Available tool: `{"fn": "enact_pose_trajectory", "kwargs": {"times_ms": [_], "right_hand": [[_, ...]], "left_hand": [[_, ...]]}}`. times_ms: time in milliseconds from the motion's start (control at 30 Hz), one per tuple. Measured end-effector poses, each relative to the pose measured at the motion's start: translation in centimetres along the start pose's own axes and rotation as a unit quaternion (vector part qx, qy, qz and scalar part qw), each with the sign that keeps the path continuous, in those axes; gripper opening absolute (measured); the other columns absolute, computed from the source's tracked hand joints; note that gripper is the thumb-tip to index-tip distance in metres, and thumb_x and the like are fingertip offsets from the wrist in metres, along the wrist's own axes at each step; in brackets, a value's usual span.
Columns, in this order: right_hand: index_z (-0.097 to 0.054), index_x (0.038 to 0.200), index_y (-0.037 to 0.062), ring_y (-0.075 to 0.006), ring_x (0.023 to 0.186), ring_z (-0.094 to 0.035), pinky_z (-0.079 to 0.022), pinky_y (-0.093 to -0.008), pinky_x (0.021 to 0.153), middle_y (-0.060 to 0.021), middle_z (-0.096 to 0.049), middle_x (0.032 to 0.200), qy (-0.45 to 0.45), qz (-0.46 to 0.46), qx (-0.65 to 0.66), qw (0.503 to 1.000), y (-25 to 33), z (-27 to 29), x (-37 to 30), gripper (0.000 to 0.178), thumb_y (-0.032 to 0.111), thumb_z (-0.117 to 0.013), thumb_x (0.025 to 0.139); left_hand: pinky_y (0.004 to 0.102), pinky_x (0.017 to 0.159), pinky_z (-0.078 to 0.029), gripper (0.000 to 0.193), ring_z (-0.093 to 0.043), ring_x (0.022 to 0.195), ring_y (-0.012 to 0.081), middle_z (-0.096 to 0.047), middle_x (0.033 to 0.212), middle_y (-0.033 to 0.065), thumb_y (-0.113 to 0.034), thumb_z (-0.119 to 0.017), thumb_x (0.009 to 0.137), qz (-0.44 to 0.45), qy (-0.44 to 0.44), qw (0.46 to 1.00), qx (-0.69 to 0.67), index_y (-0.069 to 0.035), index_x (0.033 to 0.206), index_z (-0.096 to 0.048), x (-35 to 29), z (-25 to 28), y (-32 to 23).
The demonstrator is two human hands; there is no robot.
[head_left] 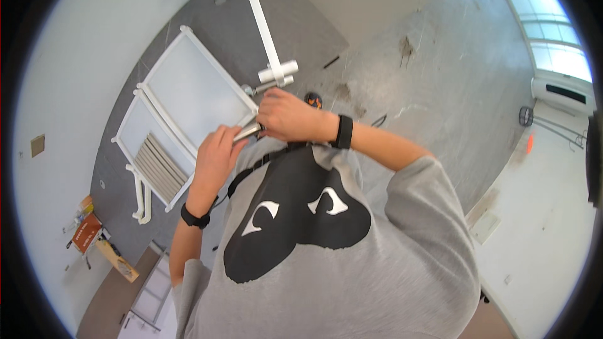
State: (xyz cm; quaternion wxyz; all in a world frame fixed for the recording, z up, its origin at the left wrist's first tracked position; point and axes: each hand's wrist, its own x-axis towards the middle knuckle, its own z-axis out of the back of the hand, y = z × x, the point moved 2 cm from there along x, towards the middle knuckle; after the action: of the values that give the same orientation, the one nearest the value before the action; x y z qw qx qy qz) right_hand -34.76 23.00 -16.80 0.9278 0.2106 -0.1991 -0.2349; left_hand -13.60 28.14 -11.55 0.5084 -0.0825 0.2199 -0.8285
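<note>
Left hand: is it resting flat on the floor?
No. The left hand is raised and grips a metal rod beside the right hand, near the white frame.

Bright daylight, sharp, fisheye-bent edges

This looks like a bare room used as an assembly or workshop space. A scuffed, stained grey concrete floor [440, 56] fills the view toward two o'clock. White furniture frames [188, 94] with a stack of slats [157, 166] lie on dark matting at ten o'clock. A wall air-conditioning unit [562, 94] sits under bright windows [556, 25] at three o'clock.
</note>
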Motion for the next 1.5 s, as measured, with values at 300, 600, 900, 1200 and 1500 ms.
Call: {"fn": "enact_pose_trajectory", "kwargs": {"times_ms": [300, 600, 900, 1200, 1500], "right_hand": [[-0.062, 0.084, 0.0066, -0.0218, 0.097, -0.058, -0.036, -0.0451, 0.109, -0.0047, -0.058, 0.084, 0.030, 0.071, -0.140, 0.987, 2.7, -1.0, 1.6, 0.023, 0.026, -0.073, 0.076], [-0.065, 0.079, 0.0089, -0.0216, 0.093, -0.061, -0.038, -0.0443, 0.108, -0.0036, -0.062, 0.082, 0.044, 0.027, -0.082, 0.995, 3.4, -4.0, 5.5, 0.019, 0.027, -0.072, 0.075], [-0.064, 0.081, 0.0093, -0.0220, 0.097, -0.060, -0.040, -0.0416, 0.106, -0.0036, -0.061, 0.084, 0.047, 0.076, -0.159, 0.983, 5.6, -5.9, 9.9, 0.015, 0.024, -0.066, 0.078], [-0.063, 0.089, 0.0065, -0.0226, 0.101, -0.061, -0.042, -0.0403, 0.103, -0.0062, -0.063, 0.093, 0.035, 0.002, -0.088, 0.996, 8.6, -5.3, 11.8, 0.023, 0.021, -0.076, 0.078], [-0.062, 0.087, 0.0062, -0.0226, 0.099, -0.061, -0.043, -0.0387, 0.103, -0.0059, -0.064, 0.092, 0.040, 0.007, -0.156, 0.987, 9.0, -7.2, 12.0, 0.024, 0.024, -0.077, 0.080]], "left_hand": [[0.0322, 0.071, -0.053, 0.038, -0.069, 0.075, 0.0196, -0.064, 0.072, 0.0004, -0.036, -0.051, 0.105, 0.332, 0.316, 0.547, -0.701, 0.001, 0.107, -0.063, -2.0, -4.1, 6.6], [0.0402, 0.079, -0.052, 0.020, -0.066, 0.086, 0.0294, -0.064, 0.092, 0.0184, -0.014, -0.064, 0.097, 0.035, -0.027, 0.979, -0.199, 0.003, 0.105, -0.059, -4.5, -0.1, 5.2], [0.0313, 0.072, -0.052, 0.022, -0.065, 0.077, 0.0179, -0.066, 0.087, 0.0080, -0.020, -0.057, 0.102, 0.240, 0.038, 0.777, -0.581, 0.000, 0.112, -0.060, -7.8, -0.5, 11.0], [0.0272, 0.065, -0.050, 0.026, -0.069, 0.072, 0.0148, -0.066, 0.071, 0.0070, -0.022, -0.066, 0.097, 0.190, -0.035, 0.854, -0.483, 0.002, 0.108, -0.064, -9.4, 2.6, 12.4], [0.0288, 0.072, -0.049, 0.033, -0.065, 0.076, 0.0144, -0.067, 0.078, 0.0090, -0.027, -0.068, 0.096, 0.221, -0.015, 0.867, -0.446, 0.002, 0.112, -0.063, -10.6, 1.2, 13.1]]}}
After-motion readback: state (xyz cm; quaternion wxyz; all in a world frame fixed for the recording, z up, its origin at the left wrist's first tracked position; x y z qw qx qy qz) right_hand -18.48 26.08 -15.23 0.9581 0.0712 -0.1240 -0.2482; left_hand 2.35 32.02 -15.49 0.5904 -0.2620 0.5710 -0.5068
